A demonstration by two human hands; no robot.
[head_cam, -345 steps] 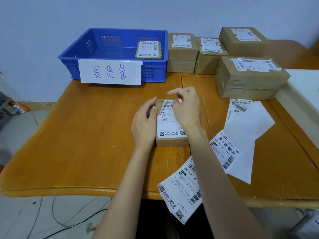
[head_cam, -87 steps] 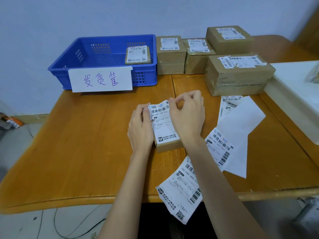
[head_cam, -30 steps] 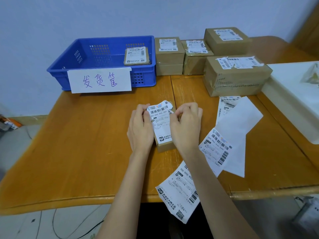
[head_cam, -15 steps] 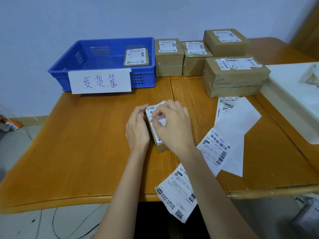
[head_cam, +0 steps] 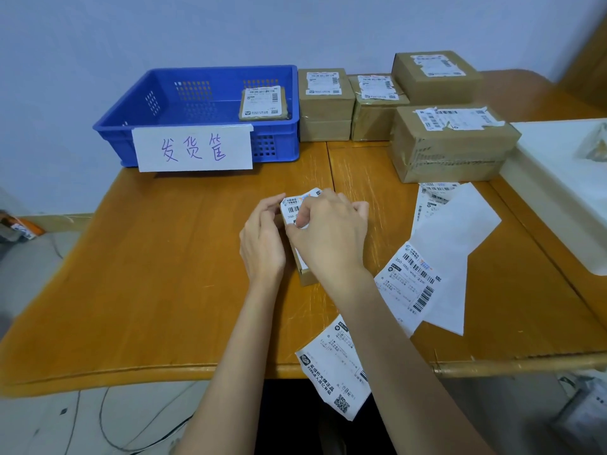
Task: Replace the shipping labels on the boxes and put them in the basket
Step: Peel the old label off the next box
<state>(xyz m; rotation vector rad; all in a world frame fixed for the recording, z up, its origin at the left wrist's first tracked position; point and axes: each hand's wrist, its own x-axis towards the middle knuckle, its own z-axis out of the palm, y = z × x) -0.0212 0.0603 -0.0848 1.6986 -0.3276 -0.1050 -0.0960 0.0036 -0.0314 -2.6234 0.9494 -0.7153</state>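
Head view: the small brown cardboard box (head_cam: 305, 277) lies on the orange-brown wooden desk (head_cam: 164, 274) directly between the two hands, most of it hidden under them. Its long axis runs away from the person, tilted slightly to the left at the far end. Only the near corner shows clearly, below the right wrist.

The left hand (head_cam: 262, 241) rests against the box's left side, fingers curled at the far corner. The right hand (head_cam: 331, 231) lies over the top, thumb and forefinger pinching the white printed shipping label (head_cam: 294, 206), which stands partly lifted at the far end. Both hands are close together, touching the same box.

The blue plastic perforated basket (head_cam: 138, 123) sits beyond the hands, ahead and to the left, well apart from them; one labelled flat parcel (head_cam: 264, 103) already lies inside it. In my judgement the left hand is the nearer to the basket.

Loose white label sheets (head_cam: 423, 274) lie right of the right forearm. The stacked brown cartons (head_cam: 450, 152) wait beyond and right of the hands.
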